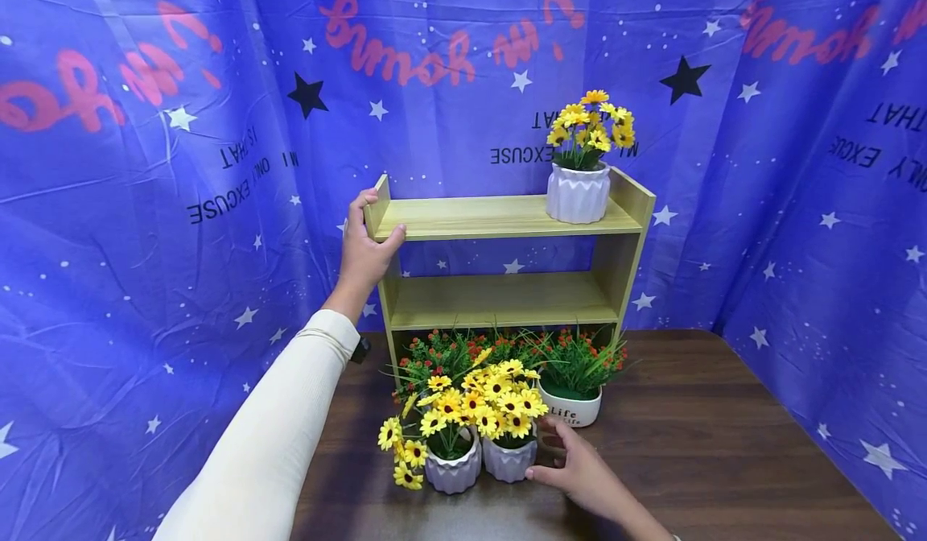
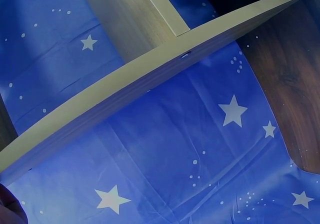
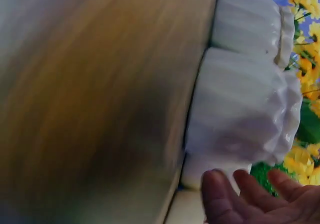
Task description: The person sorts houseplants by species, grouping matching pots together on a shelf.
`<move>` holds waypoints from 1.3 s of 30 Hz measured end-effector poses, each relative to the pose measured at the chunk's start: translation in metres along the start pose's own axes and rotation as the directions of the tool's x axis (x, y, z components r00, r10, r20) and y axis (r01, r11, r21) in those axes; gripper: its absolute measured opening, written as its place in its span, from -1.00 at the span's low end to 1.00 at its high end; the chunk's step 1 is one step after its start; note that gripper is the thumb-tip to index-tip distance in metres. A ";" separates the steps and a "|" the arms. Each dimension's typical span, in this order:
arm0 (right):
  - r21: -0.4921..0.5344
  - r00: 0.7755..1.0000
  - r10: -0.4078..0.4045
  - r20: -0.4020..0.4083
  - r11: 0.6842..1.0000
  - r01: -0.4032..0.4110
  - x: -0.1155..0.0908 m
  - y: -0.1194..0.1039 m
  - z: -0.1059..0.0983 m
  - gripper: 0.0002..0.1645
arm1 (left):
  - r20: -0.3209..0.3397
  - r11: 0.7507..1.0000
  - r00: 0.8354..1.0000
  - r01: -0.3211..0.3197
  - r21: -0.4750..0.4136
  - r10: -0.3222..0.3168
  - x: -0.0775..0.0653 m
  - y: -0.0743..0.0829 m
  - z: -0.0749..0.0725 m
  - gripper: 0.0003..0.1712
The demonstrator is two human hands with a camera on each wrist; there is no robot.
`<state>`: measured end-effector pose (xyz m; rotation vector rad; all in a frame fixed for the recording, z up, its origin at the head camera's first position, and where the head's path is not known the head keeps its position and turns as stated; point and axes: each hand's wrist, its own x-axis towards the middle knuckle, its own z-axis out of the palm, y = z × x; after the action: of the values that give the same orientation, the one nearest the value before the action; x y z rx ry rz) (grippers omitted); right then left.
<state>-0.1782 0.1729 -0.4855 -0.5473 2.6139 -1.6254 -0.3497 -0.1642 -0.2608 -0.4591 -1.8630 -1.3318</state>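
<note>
Three fluted white pots [image 1: 510,462] bloom yellow — right hand [image 1: 585,472] spread, left hand [image 1: 364,249] gripping shelf [image 1: 471,216].

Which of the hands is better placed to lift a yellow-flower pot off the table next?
Likely the right hand: it is open beside one yellow-flower pot, while the left hand grips the wooden shelf at its upper left.

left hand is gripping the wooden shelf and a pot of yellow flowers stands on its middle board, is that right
Not quite: the pot of yellow flowers stands on the top board, as the head view shows. The left hand is indeed gripping the wooden shelf.
</note>
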 end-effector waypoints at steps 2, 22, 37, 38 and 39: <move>0.015 1.000 0.005 0.014 1.000 -0.006 0.001 0.002 0.004 -0.13 | 0.000 1.000 1.000 -0.006 -0.008 0.006 0.000 0.000 0.001 -0.36; -0.052 0.989 0.111 -0.094 0.992 -0.116 0.017 0.000 0.026 0.02 | -0.014 0.999 1.000 0.022 0.025 -0.021 -0.001 0.001 0.000 -0.34; -0.008 0.981 0.119 -0.154 0.993 -0.121 0.022 -0.002 0.039 0.10 | -0.010 0.999 1.000 0.009 0.038 -0.009 0.000 0.001 -0.001 -0.34; 0.001 0.980 0.124 -0.158 0.992 -0.126 0.022 -0.003 0.039 0.11 | -0.008 0.999 1.000 0.008 0.037 -0.007 0.000 0.001 -0.001 -0.35; 0.007 0.978 0.130 -0.160 0.991 -0.131 0.022 -0.002 0.039 0.13 | -0.006 0.999 1.000 0.007 0.035 -0.007 0.000 0.001 0.000 -0.35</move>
<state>-0.1909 0.1311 -0.4978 -0.2472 2.6981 -1.6904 -0.3490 -0.1643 -0.2601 -0.4300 -1.8817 -1.3012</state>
